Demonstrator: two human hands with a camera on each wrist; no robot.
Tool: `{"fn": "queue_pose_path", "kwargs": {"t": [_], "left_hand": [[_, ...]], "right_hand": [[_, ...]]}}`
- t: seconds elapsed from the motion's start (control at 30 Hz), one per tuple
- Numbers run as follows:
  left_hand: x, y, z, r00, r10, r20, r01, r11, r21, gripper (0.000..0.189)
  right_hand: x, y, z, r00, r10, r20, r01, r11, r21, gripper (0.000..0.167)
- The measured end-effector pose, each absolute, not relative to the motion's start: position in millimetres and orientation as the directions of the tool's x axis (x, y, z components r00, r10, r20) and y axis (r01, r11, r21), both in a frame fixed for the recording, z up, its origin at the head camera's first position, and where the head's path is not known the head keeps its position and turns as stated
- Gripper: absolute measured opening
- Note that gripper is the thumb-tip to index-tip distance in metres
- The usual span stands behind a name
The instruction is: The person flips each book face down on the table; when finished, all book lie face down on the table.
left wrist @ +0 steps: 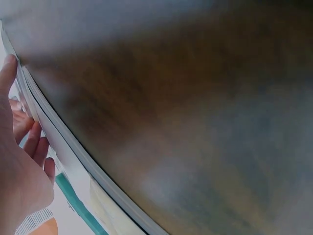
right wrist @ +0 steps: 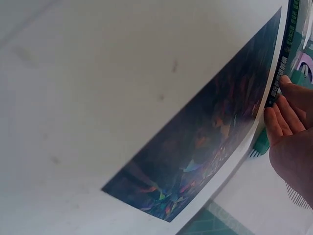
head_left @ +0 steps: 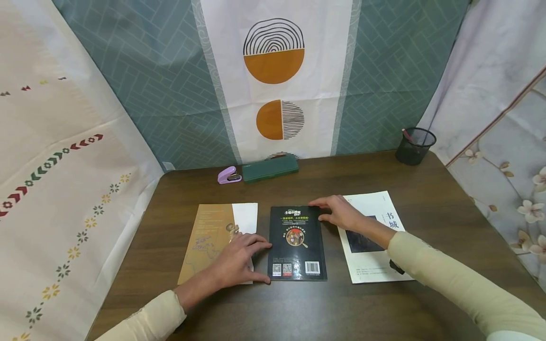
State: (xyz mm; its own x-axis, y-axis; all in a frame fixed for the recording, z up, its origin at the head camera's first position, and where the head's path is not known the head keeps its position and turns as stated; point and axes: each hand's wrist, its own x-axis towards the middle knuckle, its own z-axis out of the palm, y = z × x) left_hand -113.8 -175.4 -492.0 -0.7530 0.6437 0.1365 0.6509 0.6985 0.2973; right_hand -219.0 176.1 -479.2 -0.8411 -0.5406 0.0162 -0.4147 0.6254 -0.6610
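Observation:
A black paperback book (head_left: 295,246) lies back cover up in the middle of the table, barcode at its lower right. My left hand (head_left: 239,259) reaches over a tan-and-white book (head_left: 209,237), its thumb and extended fingers spread along the black book's left edge. At the black book's upper right corner is my right hand (head_left: 341,213), fingers fairly straight, its forearm crossing a white book (head_left: 371,265) with a dark picture. The right wrist view shows the right fingertips (right wrist: 281,105) right at the black book's spine (right wrist: 283,58).
A purple stapler (head_left: 229,175) and a green case (head_left: 270,168) sit at the back of the brown wooden table (head_left: 294,312). In the back right corner stands a black mesh pen holder (head_left: 415,147). Patterned cloths (head_left: 170,85) hang behind and at both sides.

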Motion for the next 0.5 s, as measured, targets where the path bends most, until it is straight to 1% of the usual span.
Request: {"fn": "queue_pose_path", "kwargs": {"t": [0.5], "left_hand": [[-107.3,-171.1,-490.4,-0.763,0.63,0.146,0.642,0.71,0.289,0.083]], "right_hand": [[-218.4,174.3,-481.4,-0.839,-0.544,0.014,-0.406,0.609,-0.682,0.049]]}}
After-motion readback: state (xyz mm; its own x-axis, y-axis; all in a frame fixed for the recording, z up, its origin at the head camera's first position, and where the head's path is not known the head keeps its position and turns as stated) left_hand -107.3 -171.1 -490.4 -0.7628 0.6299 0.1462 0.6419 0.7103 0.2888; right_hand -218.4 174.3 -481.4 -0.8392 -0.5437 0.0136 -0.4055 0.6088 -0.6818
